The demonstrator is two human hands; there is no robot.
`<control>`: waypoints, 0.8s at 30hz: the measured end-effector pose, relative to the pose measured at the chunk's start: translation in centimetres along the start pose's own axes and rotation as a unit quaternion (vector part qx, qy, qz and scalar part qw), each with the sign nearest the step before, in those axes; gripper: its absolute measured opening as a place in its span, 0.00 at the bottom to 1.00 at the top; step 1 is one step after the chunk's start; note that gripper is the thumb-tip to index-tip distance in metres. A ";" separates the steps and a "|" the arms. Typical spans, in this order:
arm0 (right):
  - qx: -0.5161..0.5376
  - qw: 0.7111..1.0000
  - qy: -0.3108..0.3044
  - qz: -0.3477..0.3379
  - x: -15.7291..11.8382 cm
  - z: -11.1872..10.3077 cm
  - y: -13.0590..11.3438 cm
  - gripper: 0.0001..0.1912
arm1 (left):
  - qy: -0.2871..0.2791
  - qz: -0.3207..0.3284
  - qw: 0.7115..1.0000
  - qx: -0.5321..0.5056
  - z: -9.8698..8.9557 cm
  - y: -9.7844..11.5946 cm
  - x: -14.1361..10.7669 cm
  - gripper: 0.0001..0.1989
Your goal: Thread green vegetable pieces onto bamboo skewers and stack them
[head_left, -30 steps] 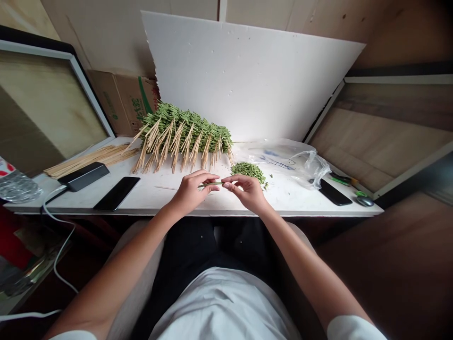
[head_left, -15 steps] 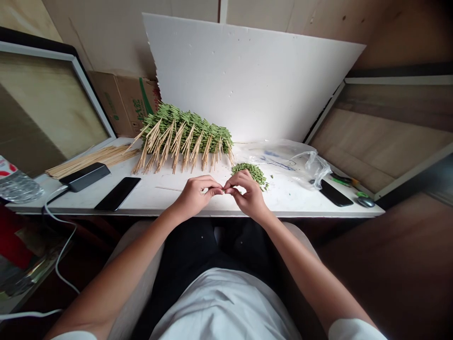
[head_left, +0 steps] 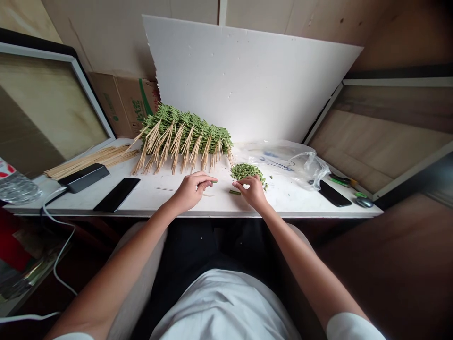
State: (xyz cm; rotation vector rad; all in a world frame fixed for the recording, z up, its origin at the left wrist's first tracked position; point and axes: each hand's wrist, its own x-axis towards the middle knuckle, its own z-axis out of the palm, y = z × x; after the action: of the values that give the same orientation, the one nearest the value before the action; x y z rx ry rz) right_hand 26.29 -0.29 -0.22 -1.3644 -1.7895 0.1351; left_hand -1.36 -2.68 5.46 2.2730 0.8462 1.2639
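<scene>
My left hand (head_left: 190,191) is above the white table, thumb and fingers closed on a short piece of green bean (head_left: 214,182) whose end sticks out past the fingertips. My right hand (head_left: 252,190) is a little to the right, its thumb and index finger drawn together; whether anything is between them is too small to tell. Just under those fingertips shows another green bean piece (head_left: 234,192). A heap of cut green bean pieces (head_left: 246,171) lies beyond my right hand. Thin wooden skewers (head_left: 164,189) lie on the table by my left hand, partly hidden by it.
Many skewered bean pieces (head_left: 191,123) are stacked at the back, their sticks (head_left: 177,151) pointing toward me. Loose skewers (head_left: 90,160), a black box (head_left: 85,177) and a phone (head_left: 117,194) are left. A plastic bag (head_left: 297,160) and another dark phone (head_left: 335,193) are right.
My hands have moved apart from where their fingertips met. A bean piece now shows in my left fingers, and another shows below my right fingertips.
</scene>
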 end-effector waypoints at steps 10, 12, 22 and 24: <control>-0.101 0.992 -0.066 0.024 -0.6 1.2 0.8 0.26 | 0.011 -0.004 0.999 0.041 0.6 -0.9 -0.2 0.10; -0.068 0.996 -0.055 0.031 -0.4 0.7 0.5 0.30 | 0.030 -0.004 0.999 0.022 0.6 -1.1 -0.2 0.10; 0.291 0.951 -0.087 -0.063 -1.0 -1.4 -6.8 0.18 | 0.054 0.075 0.995 0.027 1.1 0.6 -0.4 0.12; 0.284 0.954 -0.046 -0.080 -1.2 -1.6 -7.4 0.14 | 0.048 0.085 0.994 0.052 0.8 0.9 -0.3 0.10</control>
State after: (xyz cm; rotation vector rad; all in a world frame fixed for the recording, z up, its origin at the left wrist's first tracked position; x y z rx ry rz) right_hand 21.92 -4.80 4.17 -0.8088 -1.7442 0.5869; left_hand -0.53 -3.57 5.39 2.4265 0.7807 1.4465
